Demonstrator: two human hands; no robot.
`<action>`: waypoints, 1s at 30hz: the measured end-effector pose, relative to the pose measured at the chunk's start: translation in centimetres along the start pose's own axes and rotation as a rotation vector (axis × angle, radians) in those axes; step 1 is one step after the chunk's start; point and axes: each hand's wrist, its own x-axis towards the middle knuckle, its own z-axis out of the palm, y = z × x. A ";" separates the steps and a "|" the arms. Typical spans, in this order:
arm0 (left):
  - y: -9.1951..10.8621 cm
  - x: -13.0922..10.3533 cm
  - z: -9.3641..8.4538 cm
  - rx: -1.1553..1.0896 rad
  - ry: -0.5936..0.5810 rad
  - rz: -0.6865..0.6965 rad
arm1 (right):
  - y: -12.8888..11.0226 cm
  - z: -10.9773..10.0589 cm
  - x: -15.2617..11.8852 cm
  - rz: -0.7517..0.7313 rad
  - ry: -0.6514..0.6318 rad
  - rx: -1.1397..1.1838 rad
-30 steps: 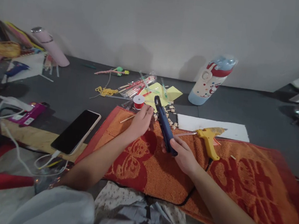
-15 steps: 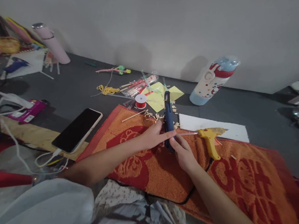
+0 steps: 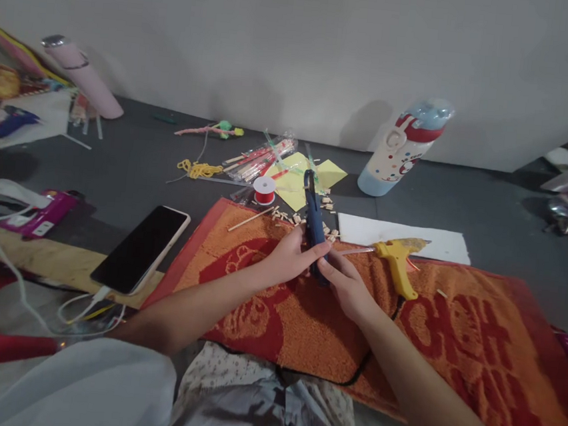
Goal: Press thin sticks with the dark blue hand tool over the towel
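Note:
A dark blue tool [image 3: 315, 219], long and narrow, is held over the orange towel [image 3: 313, 323], its far end pointing to the wall. My left hand [image 3: 294, 253] grips its left side, thumb across it. My right hand [image 3: 346, 284] has its fingers on the near end from the right. Just beyond lie small wooden pieces [image 3: 283, 217] and yellow paper squares [image 3: 291, 183]. Right of my hands, a yellow glue gun [image 3: 397, 259] rests on the towel's far edge, partly over a white board [image 3: 412, 240].
A phone [image 3: 141, 247] with a cable lies left of the towel, near a purple power strip [image 3: 43, 211]. Behind are a ribbon spool [image 3: 264, 191], yellow string [image 3: 200, 169], wrapped sticks [image 3: 264, 157], a white-and-blue bottle [image 3: 398, 150] and a leaning pink bottle [image 3: 86, 77].
The view has shifted slightly, so most objects sit a little further left. The blue tool's far end tilts more to the left; both hands keep their hold.

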 end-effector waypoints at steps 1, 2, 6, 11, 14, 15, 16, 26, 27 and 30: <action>0.0 0.0 0.0 0.007 0.006 -0.008 | 0.0 0.0 0.0 0.007 -0.016 0.000; 0.1 0.0 0.0 0.011 0.008 -0.013 | 0.0 -0.1 0.0 0.012 -0.031 0.003; -0.1 0.1 -0.1 0.018 0.005 -0.001 | 0.1 -0.3 -0.1 0.024 -0.064 0.029; -0.4 0.3 -0.2 0.006 0.022 0.057 | 0.0 -0.2 -0.1 0.023 -0.039 -0.006; -0.5 0.2 -0.4 -0.024 0.012 0.070 | 0.3 -0.1 -0.1 0.003 0.017 -0.044; -0.5 0.2 -0.4 -0.027 -0.004 0.057 | 0.4 -0.1 -0.1 -0.006 0.037 -0.054; -0.5 0.2 -0.5 -0.029 -0.019 0.044 | 0.5 0.0 -0.1 -0.015 0.054 -0.063; -0.5 0.2 -0.6 -0.041 -0.021 0.004 | 0.8 0.2 0.2 -0.011 0.098 -0.081; -0.6 0.2 -0.6 -0.040 -0.013 0.002 | 0.7 0.3 0.2 -0.016 0.101 -0.085; -0.7 0.3 -0.6 -0.040 -0.009 -0.006 | 0.6 0.4 0.3 -0.009 0.103 -0.095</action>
